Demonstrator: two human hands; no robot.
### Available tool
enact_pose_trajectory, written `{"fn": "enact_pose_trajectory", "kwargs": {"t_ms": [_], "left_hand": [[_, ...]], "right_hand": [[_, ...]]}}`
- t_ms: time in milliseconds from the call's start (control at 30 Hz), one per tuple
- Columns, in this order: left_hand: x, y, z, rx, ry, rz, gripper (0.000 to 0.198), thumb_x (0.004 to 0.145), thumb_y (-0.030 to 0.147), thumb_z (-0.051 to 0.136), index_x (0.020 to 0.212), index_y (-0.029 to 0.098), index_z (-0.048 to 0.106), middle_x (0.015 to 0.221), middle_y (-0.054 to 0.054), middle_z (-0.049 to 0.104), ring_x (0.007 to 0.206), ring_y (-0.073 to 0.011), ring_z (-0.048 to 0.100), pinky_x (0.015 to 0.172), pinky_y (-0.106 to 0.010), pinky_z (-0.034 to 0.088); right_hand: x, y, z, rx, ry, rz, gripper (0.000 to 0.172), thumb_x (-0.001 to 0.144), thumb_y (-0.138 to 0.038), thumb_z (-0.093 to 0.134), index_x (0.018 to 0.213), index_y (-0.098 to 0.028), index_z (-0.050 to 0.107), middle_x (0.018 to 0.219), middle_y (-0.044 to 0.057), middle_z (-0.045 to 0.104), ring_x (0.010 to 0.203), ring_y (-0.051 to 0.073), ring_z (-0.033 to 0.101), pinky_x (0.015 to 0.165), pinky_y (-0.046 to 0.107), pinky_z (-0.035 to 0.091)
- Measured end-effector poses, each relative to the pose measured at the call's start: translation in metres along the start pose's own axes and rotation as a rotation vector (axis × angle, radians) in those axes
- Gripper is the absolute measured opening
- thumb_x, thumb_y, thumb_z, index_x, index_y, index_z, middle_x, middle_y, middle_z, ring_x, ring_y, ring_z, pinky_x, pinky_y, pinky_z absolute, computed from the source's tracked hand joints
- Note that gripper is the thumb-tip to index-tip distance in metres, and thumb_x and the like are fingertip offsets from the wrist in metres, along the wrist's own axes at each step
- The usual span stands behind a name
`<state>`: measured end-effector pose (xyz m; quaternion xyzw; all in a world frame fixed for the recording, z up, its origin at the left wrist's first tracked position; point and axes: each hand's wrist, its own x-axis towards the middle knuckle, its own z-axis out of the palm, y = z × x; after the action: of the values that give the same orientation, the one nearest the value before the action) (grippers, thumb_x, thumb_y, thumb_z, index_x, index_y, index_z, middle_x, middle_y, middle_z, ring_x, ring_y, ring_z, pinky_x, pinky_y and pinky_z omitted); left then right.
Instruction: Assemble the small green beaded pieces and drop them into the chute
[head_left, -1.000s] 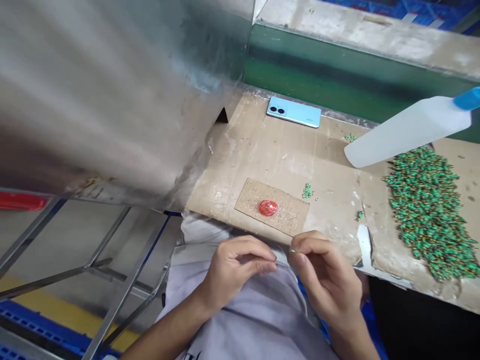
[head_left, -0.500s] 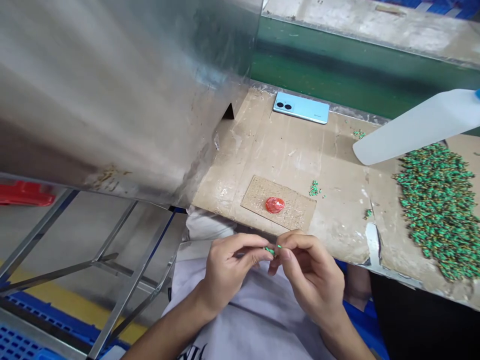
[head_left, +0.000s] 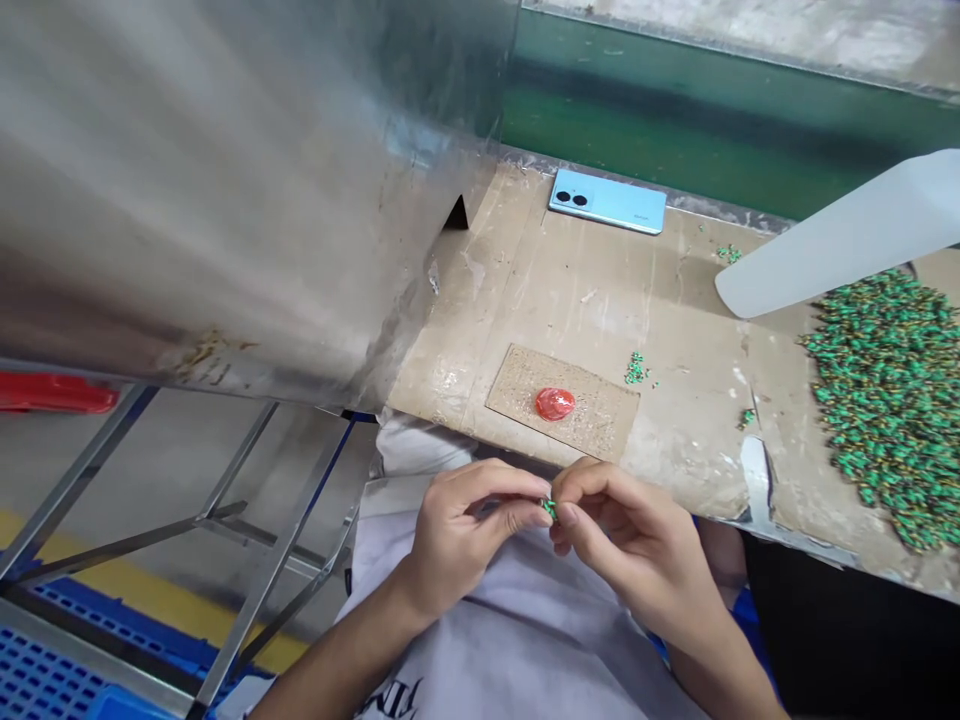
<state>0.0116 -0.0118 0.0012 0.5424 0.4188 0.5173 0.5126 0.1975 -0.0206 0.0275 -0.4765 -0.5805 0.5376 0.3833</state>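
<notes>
My left hand is closed in a pinch around a few small green pieces, which show between its fingertips. Thumb and forefinger of my right hand come together against the same pieces; whatever they pinch there is too small to make out. Both hands meet over my lap, just in front of the table edge. Beyond them lies a piece of brown board with a glossy red lump on it. To the right is a large heap of small green and gold parts.
A light blue phone lies at the back of the cardboard-covered table. A white bottle leans over the heap. Small green clusters are scattered nearby. A large metal panel stands left, above a metal frame.
The fingertips of my right hand have closed in against the green pieces in my left. A single green piece seen apart in the right fingertips no longer shows separately. The view has shifted slightly.
</notes>
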Motion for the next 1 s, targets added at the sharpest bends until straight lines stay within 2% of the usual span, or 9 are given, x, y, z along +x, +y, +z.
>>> {"fn": "enact_pose_trajectory", "kwargs": {"t_ms": [267, 567, 700, 1000], "left_hand": [[0.003, -0.001, 0.0, -0.043, -0.037, 0.029, 0.005, 0.089, 0.026, 0.086, 0.091, 0.022, 0.084, 0.081, -0.002, 0.083, 0.072, -0.0145, 0.076, 0.068, -0.023, 0.061], [0.004, -0.006, 0.0, -0.043, -0.061, 0.003, 0.017, 0.09, 0.037, 0.084, 0.083, 0.021, 0.083, 0.076, -0.002, 0.081, 0.069, -0.0161, 0.075, 0.068, -0.025, 0.061], [0.003, -0.009, 0.0, -0.055, -0.06, 0.009, 0.015, 0.09, 0.035, 0.084, 0.083, 0.021, 0.082, 0.077, -0.002, 0.08, 0.071, -0.0153, 0.074, 0.069, -0.024, 0.059], [0.0, -0.015, 0.003, -0.09, -0.062, 0.162, 0.009, 0.093, 0.024, 0.083, 0.088, 0.02, 0.077, 0.08, 0.0, 0.075, 0.072, -0.0128, 0.07, 0.071, -0.021, 0.057]], "right_hand": [[0.001, 0.0, -0.005, -0.062, -0.027, -0.015, 0.009, 0.102, -0.022, 0.066, 0.094, -0.025, 0.069, 0.08, -0.002, 0.07, 0.066, 0.012, 0.067, 0.062, 0.023, 0.056], [0.004, -0.011, -0.015, -0.211, -0.127, 0.035, 0.013, 0.103, -0.025, 0.063, 0.093, -0.024, 0.071, 0.076, -0.002, 0.073, 0.066, 0.013, 0.067, 0.06, 0.022, 0.054], [0.003, -0.014, -0.015, -0.205, -0.143, 0.034, 0.014, 0.104, -0.025, 0.061, 0.094, -0.023, 0.071, 0.078, -0.001, 0.073, 0.066, 0.013, 0.068, 0.061, 0.023, 0.055], [-0.001, -0.017, -0.016, -0.199, -0.158, 0.0, 0.007, 0.103, -0.024, 0.066, 0.101, -0.024, 0.072, 0.086, -0.001, 0.076, 0.073, 0.012, 0.069, 0.068, 0.02, 0.057]]}}
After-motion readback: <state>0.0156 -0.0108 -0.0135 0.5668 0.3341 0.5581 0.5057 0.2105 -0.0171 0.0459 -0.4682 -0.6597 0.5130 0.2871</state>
